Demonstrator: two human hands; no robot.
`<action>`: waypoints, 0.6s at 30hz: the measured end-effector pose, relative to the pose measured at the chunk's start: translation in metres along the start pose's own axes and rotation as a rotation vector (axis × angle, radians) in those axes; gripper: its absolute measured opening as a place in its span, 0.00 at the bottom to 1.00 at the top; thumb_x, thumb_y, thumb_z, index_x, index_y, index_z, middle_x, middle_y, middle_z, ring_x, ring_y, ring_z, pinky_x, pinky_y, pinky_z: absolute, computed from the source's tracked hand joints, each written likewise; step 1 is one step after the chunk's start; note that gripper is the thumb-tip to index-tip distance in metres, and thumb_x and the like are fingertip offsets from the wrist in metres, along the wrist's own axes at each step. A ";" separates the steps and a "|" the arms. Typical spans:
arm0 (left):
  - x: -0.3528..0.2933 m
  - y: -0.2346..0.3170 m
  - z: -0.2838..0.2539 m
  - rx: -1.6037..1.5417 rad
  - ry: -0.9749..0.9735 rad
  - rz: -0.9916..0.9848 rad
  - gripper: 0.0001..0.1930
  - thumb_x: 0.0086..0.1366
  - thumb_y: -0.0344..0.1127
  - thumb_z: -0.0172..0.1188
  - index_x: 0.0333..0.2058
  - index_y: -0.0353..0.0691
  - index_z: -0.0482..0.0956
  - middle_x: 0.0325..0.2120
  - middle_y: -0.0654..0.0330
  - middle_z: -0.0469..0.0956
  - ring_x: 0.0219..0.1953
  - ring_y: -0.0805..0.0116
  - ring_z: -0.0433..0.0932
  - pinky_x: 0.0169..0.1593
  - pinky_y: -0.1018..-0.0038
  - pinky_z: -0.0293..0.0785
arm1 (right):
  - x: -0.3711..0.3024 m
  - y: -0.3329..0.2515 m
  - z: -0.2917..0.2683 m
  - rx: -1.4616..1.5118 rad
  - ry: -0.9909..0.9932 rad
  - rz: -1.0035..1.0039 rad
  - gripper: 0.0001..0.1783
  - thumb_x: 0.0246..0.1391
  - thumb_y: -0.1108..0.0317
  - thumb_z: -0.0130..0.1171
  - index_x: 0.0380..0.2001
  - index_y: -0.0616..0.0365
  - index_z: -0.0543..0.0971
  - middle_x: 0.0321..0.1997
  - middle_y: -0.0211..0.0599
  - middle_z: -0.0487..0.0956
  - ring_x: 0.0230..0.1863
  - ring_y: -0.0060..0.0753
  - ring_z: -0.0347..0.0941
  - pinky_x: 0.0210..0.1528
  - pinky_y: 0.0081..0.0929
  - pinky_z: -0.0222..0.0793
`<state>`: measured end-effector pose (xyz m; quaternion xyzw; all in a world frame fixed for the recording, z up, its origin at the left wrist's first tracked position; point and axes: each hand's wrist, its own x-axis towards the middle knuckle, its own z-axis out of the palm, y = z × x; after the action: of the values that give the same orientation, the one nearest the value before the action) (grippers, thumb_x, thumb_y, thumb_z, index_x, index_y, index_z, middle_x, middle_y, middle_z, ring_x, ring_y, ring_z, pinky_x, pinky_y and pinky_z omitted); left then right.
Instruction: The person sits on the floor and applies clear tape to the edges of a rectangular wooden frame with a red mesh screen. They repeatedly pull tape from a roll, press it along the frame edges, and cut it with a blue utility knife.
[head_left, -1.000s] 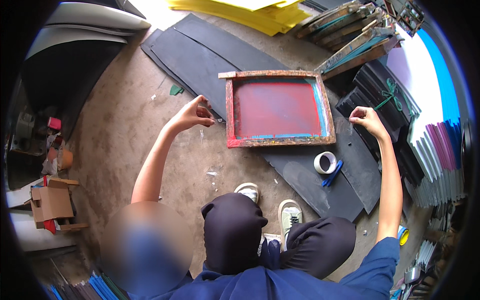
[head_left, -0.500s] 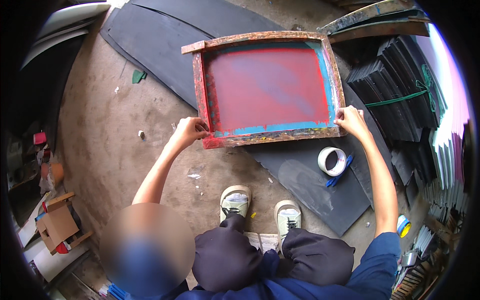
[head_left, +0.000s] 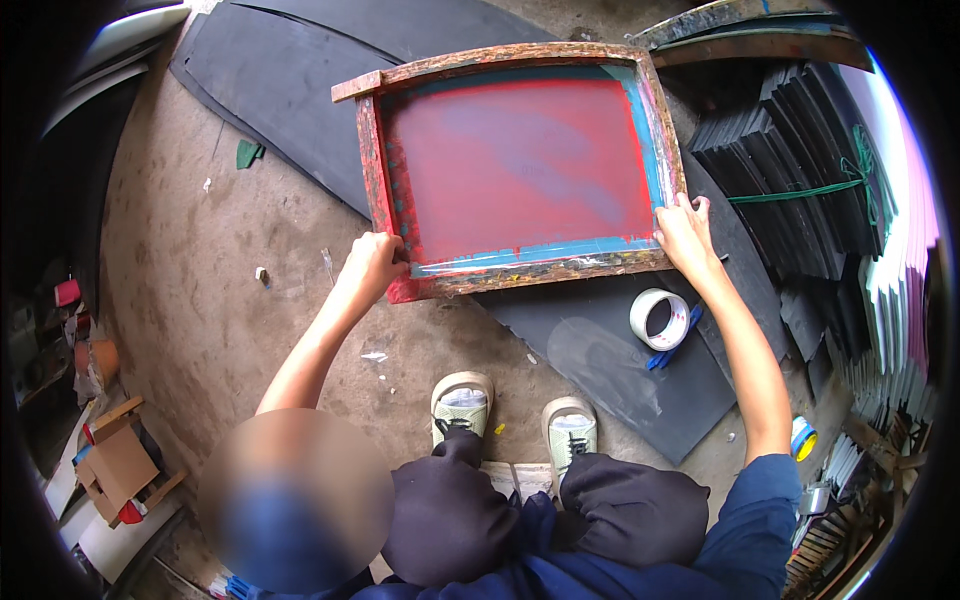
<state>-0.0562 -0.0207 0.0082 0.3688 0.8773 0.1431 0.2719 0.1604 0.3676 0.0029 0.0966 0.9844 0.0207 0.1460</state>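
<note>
at upper centre of the frame, a wood-framed red screen (head_left: 520,170) is set mostly above the grip, its lower corners touched by the curled left hand (head_left: 375,264) and right hand (head_left: 686,238). whether anything is pinched cannot be told.

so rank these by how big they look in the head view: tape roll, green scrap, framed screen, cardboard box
Largest to smallest as they look there:
1. Framed screen
2. Cardboard box
3. Tape roll
4. Green scrap

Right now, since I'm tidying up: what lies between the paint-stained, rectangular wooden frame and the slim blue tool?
The head view shows a round white tape roll there, on a flat black sheet.
</note>
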 end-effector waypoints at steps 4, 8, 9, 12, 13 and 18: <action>0.002 0.001 0.001 0.020 0.008 0.013 0.09 0.43 0.28 0.64 0.26 0.31 0.78 0.21 0.47 0.77 0.28 0.53 0.78 0.35 0.65 0.74 | 0.000 0.001 0.002 0.012 0.005 0.001 0.12 0.38 0.66 0.63 0.28 0.59 0.75 0.28 0.37 0.77 0.45 0.40 0.66 0.49 0.50 0.53; 0.000 0.000 0.001 0.030 0.028 0.020 0.09 0.42 0.28 0.65 0.25 0.32 0.77 0.21 0.45 0.76 0.29 0.51 0.77 0.35 0.64 0.74 | 0.003 -0.001 0.004 -0.012 -0.010 -0.002 0.12 0.38 0.66 0.63 0.29 0.58 0.76 0.28 0.37 0.77 0.44 0.40 0.66 0.48 0.49 0.53; 0.001 0.002 0.001 0.055 0.005 0.012 0.10 0.42 0.29 0.65 0.25 0.32 0.77 0.22 0.46 0.76 0.29 0.52 0.78 0.35 0.64 0.74 | 0.002 0.001 0.007 -0.027 0.009 -0.008 0.12 0.38 0.66 0.63 0.29 0.58 0.76 0.28 0.37 0.77 0.44 0.39 0.66 0.48 0.49 0.53; 0.005 0.002 0.002 0.114 -0.029 0.007 0.10 0.43 0.30 0.66 0.25 0.32 0.77 0.22 0.49 0.77 0.29 0.53 0.78 0.35 0.65 0.74 | 0.002 0.000 0.009 -0.049 0.032 -0.014 0.12 0.38 0.65 0.63 0.27 0.57 0.76 0.27 0.38 0.77 0.44 0.39 0.66 0.47 0.48 0.53; 0.006 0.001 0.003 0.142 -0.025 0.009 0.11 0.42 0.30 0.66 0.25 0.33 0.77 0.22 0.48 0.77 0.29 0.53 0.78 0.35 0.65 0.74 | 0.002 -0.001 0.006 -0.047 0.033 -0.017 0.11 0.38 0.65 0.63 0.27 0.57 0.75 0.26 0.38 0.77 0.43 0.39 0.65 0.47 0.47 0.53; 0.011 0.009 0.008 0.260 -0.030 0.021 0.08 0.41 0.27 0.64 0.24 0.33 0.76 0.23 0.47 0.76 0.29 0.51 0.78 0.33 0.63 0.75 | 0.003 -0.006 0.002 -0.055 0.010 0.009 0.10 0.37 0.66 0.64 0.26 0.55 0.78 0.25 0.35 0.78 0.44 0.36 0.66 0.47 0.49 0.55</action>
<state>-0.0526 -0.0056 0.0015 0.4120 0.8804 0.0254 0.2335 0.1570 0.3623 -0.0004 0.0966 0.9837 0.0489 0.1434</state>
